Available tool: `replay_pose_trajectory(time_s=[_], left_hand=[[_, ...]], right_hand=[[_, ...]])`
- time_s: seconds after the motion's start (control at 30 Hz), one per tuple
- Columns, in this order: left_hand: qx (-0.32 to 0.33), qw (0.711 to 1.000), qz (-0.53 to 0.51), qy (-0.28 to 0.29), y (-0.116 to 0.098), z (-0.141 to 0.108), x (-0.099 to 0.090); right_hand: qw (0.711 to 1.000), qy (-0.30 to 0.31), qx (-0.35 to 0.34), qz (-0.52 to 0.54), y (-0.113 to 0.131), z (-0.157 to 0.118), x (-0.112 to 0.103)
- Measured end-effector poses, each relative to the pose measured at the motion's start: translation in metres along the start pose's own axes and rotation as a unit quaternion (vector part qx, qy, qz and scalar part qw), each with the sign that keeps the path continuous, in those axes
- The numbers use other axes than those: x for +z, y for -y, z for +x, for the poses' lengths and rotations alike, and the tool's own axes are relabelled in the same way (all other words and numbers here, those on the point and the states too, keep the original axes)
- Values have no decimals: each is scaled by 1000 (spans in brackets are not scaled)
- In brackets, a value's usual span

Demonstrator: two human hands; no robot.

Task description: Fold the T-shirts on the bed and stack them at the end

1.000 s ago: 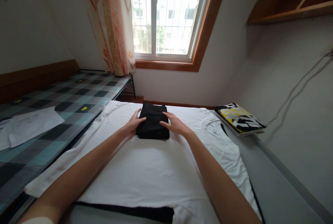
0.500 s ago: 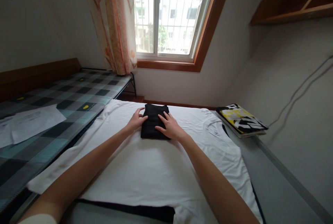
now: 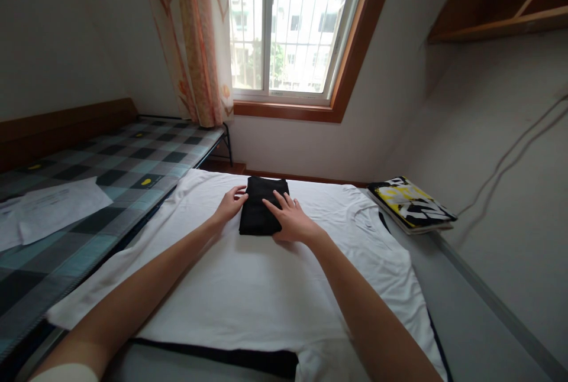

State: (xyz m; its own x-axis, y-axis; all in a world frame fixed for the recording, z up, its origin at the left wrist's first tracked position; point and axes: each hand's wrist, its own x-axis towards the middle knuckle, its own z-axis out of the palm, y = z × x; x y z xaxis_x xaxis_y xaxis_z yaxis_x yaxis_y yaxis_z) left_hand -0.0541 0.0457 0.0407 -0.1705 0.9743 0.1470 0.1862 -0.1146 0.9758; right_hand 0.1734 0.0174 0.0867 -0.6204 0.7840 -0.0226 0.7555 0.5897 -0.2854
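A black folded cloth (image 3: 258, 216) lies as a neat rectangle on a white T-shirt (image 3: 231, 287) spread out flat. At the cloth's left edge is my left hand (image 3: 229, 203), its fingers apart and the fingertips at the side of the bundle. My right hand (image 3: 290, 219) rests over the right part of the cloth with fingers spread, the thumb near its lower right corner. Neither hand wraps round anything. The right hand hides part of the cloth's right edge.
A checkered mattress (image 3: 146, 157) with paper sheets (image 3: 62, 207) runs along the left. To the right, a folded black, white and yellow item (image 3: 412, 204) sits near the wall. A window (image 3: 293, 33) with a floral curtain (image 3: 199, 45) is ahead; a wooden shelf (image 3: 501, 28) hangs upper right.
My right hand has shifted slightly, its thumb now lower at the cloth's corner. The left hand has eased a little leftward, its thumb off the top. The cloth stays nearly in place.
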Motion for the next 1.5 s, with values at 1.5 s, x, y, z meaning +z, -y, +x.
replay_pose_trajectory(time_s=[1.5], left_hand=[[140, 972, 121, 146, 7, -21, 15]], right_hand=[[897, -192, 342, 205, -105, -3, -7]])
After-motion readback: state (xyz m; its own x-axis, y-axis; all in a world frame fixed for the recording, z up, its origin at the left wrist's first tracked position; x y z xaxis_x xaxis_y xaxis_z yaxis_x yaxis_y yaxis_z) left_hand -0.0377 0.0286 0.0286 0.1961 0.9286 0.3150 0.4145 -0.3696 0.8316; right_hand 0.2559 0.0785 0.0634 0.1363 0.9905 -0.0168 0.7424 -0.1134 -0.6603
